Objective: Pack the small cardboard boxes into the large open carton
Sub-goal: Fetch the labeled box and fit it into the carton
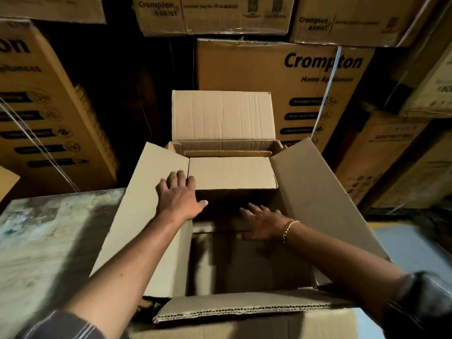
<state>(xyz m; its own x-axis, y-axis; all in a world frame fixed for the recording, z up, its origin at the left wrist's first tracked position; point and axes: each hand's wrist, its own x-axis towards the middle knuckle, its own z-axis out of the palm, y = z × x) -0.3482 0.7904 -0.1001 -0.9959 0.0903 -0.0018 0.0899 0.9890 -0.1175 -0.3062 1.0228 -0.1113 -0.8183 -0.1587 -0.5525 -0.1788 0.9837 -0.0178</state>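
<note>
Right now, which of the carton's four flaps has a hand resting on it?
The left flap: the left hand lies on its inner edge. The far flap, the right flap and the near flap are untouched by either hand.

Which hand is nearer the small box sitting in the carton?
Left. The left hand rests at the small box's near-left corner, fingers touching it; the right hand is lower, in front of it.

Plain small box (232, 173) inside open brown carton (325, 192), far end
</note>
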